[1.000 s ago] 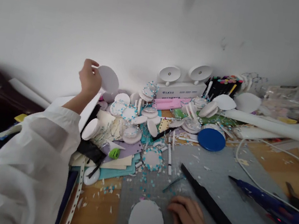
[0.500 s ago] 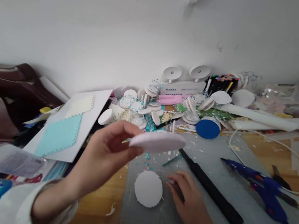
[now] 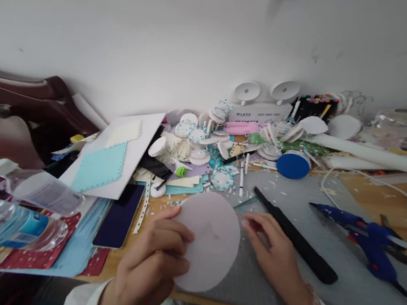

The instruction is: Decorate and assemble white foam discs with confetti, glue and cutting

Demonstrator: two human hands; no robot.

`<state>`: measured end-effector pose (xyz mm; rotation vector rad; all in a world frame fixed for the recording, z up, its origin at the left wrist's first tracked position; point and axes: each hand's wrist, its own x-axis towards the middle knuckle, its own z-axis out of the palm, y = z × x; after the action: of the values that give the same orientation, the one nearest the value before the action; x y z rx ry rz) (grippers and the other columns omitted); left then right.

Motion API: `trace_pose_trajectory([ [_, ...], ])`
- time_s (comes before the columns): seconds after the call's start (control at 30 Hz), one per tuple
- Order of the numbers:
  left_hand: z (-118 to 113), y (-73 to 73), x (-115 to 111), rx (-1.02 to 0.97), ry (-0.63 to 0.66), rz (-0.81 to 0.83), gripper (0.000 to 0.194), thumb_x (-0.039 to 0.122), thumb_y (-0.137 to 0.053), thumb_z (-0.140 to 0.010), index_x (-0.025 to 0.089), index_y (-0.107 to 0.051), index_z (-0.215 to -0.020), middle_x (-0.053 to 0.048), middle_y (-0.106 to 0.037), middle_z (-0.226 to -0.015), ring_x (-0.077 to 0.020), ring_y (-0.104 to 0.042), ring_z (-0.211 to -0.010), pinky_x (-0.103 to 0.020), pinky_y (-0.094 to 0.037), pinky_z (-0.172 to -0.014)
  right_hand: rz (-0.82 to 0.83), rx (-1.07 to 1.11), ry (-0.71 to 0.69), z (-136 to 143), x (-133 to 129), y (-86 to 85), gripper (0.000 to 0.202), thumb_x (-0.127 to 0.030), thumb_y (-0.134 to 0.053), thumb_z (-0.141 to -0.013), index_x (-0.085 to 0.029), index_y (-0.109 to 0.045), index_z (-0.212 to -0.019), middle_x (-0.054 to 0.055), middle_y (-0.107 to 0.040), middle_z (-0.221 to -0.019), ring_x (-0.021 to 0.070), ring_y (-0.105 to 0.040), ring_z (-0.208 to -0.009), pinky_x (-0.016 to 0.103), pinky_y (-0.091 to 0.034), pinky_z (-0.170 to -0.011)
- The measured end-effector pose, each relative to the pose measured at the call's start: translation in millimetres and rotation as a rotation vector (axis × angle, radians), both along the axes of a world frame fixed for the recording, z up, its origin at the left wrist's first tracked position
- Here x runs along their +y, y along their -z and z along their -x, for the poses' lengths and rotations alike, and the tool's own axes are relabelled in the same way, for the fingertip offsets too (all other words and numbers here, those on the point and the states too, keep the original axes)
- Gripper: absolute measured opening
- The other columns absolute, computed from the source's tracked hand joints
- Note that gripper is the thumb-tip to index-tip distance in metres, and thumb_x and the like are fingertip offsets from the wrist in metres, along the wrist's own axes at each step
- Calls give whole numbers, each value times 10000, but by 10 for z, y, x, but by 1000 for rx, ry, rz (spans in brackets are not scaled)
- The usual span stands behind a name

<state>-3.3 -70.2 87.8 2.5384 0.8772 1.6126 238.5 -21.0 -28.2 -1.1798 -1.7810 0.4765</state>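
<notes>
My left hand grips a large white round disc by its left edge, its flat face turned toward me. Just off the disc's right edge is my right hand, palm down over the grey cutting mat. Its fingers are loosely bent, thumb a little apart, with nothing visible in them. Beside that hand lies a long black-handled tool. The white round piece seen earlier on the mat is hidden behind the held disc.
A blue glue gun with a red light lies at right. Behind the mat are a blue round lid and a pile of white discs with turquoise beads. At left are a phone and plastic bottles.
My left hand has lowered the disc and tilted it from edge-on to face-on, covering the round piece on the mat. My right hand stays in nearly the same place. The view has shifted.
</notes>
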Motion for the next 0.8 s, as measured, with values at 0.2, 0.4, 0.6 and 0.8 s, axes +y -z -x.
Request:
trace_pose_trajectory([
  [0.2,-27,372,-122,-606,-68,549,180,147,-704,-788,201,-533,-772,-33,-648,-898,-165,-640,-861,-304,-540,-826,16,-35,-264,-60,-176,-146,64,-256,-557,-943,-244,-619,-955,34,-702,-1017,164,-670,-978,268,-558,-860],
  [0.4,-9,577,-113,-1229,25,1312,260,249,-780,-691,197,-635,-901,-47,-736,-881,-218,-689,-829,-286,-526,-735,109,-370,-529,32,-137,-92,331,-204,-500,-961,-230,-566,-1285,87,-613,-1354,209,-550,-1277,396,-469,-1078],
  [0.6,40,607,-94,-1336,-76,1438,515,258,-778,-679,168,-658,-1171,-104,-733,-1088,-289,-676,-1012,-317,-542,-802,81,-449,-459,34,243,-88,345,-239,-465,-982,-205,-551,-1314,111,-572,-1402,247,-514,-1316,504,-396,-1128],
  [0.8,65,659,-81,-1180,-190,1461,535,246,-831,-634,155,-655,-1130,-91,-745,-1017,-241,-685,-881,-249,-523,-669,17,-139,-383,68,181,-362,83,-228,-508,-965,-238,-586,-992,56,-696,-987,182,-670,-936,312,-564,-820],
])
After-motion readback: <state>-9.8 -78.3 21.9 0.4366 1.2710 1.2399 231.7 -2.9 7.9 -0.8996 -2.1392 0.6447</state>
